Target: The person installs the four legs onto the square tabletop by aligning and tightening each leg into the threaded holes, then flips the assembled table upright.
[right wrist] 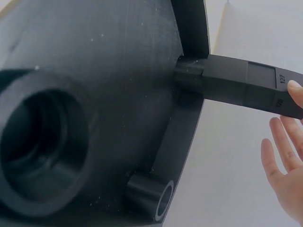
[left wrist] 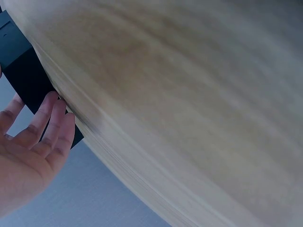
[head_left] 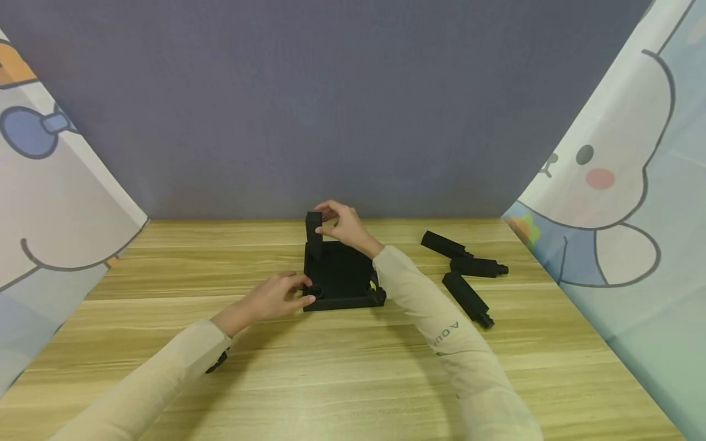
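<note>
A black square tray-like base point(head_left: 342, 272) lies on the table with its hollow side up. At its far left corner stands a black square leg point(head_left: 314, 229), its lower end at a round corner socket. My right hand point(head_left: 347, 228) pinches the leg's upper part between thumb and fingers; raised numbers show there in the right wrist view. My left hand point(head_left: 276, 297) holds the base's near left corner, thumb at the front wall. In the left wrist view its fingers lie along the base's dark side. Another round socket point(right wrist: 151, 196) is visible in the right wrist view.
To the right lie three loose black legs with narrower knobbed ends: a far one point(head_left: 444, 245), a middle one point(head_left: 478, 267) and a near one point(head_left: 467, 298). A small black object point(head_left: 217, 361) is partly hidden by the left sleeve. A grey panel point(head_left: 331, 110) stands behind the table.
</note>
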`<state>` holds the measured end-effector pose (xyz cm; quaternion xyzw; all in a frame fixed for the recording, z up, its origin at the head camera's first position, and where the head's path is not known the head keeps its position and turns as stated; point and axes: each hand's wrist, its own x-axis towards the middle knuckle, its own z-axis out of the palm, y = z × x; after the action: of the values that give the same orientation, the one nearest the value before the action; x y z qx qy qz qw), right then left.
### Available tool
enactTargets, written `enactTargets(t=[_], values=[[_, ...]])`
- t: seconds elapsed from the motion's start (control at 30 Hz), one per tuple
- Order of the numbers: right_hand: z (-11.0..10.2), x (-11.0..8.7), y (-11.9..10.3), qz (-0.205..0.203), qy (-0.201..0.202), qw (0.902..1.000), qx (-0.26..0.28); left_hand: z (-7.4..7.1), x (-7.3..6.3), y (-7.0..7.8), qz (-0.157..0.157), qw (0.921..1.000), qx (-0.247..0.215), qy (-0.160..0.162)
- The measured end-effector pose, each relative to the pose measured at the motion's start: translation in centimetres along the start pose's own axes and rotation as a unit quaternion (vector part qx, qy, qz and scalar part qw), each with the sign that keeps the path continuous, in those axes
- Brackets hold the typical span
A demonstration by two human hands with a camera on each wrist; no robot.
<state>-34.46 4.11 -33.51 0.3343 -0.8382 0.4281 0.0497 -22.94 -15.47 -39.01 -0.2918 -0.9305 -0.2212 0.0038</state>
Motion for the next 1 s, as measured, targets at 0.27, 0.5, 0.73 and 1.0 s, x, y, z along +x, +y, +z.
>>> enactTargets(t=[0.27, 0.5, 0.73, 1.0], values=[[-0.8, -0.4, 0.3, 0.007, -0.007, 1.0, 0.0, 0.1, 0.0, -0.1, -0.001, 1.0, 0.006, 0.004], [-1.2, -0.9, 0.9, 0.004, -0.016, 0.9999, 0.004, 0.2, 0.0, -0.1, -0.005, 0.9999, 0.006, 0.006], [-1.5, -1.6, 1.5, 0.014, -0.015, 0.9998, 0.007, 0.3, 0.1, -0.2, -0.006, 1.0, 0.003, 0.003], [-2.0, -2.9, 2.4, 0.017, -0.015, 0.9996, 0.017, 0.3, 0.1, -0.1, -0.006, 1.0, 0.001, 0.003]])
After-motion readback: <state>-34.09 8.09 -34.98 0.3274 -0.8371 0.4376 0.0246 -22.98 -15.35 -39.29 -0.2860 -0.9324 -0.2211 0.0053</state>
